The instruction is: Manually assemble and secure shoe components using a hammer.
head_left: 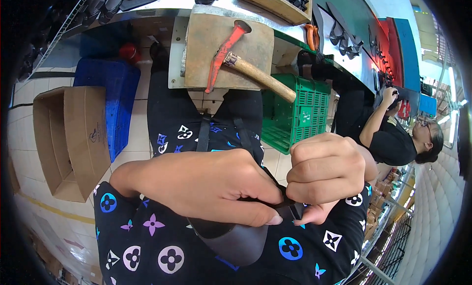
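Note:
My left hand (216, 186) lies across a black sandal (241, 243) held close to my lap, its thumb and fingers closed on it. The sandal's smooth rounded end sticks out below my palm; much of the rest is hidden. My right hand (327, 174) is curled with bent fingers beside the left fingertips, pinching a dark strap-like part of the sandal between thumb and fingers. Beyond my hands, a hammer (260, 78) with a red head and wooden handle rests on a brown block (201, 49).
At the left stand an open cardboard box (81, 137) and a blue crate (120, 98). A green crate (307, 118) sits right of my knees. On the workbench (182, 0) lie orange-handled pliers (311, 37), dark shoe parts and a wooden tray (275, 5). A co-worker (393, 137) works at the right.

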The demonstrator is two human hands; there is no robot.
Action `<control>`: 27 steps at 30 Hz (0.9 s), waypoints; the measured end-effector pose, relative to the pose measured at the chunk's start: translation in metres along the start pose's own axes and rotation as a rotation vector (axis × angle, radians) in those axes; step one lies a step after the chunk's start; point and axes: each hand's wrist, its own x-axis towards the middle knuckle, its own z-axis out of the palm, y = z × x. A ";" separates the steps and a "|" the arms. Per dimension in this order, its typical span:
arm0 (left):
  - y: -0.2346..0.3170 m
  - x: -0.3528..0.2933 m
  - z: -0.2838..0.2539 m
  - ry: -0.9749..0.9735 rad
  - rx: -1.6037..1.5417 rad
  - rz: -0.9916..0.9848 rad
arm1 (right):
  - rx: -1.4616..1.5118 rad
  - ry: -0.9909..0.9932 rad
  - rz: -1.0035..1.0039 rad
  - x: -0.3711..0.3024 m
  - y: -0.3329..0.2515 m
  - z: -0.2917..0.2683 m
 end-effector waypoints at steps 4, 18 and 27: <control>0.000 -0.003 0.001 0.030 0.051 0.014 | 0.000 0.023 -0.050 -0.002 0.006 0.001; -0.015 0.108 -0.034 0.569 1.122 0.045 | 0.569 1.357 0.611 -0.123 -0.013 0.091; -0.047 0.140 -0.035 0.363 1.065 -0.308 | -0.664 1.379 1.846 -0.406 0.086 0.040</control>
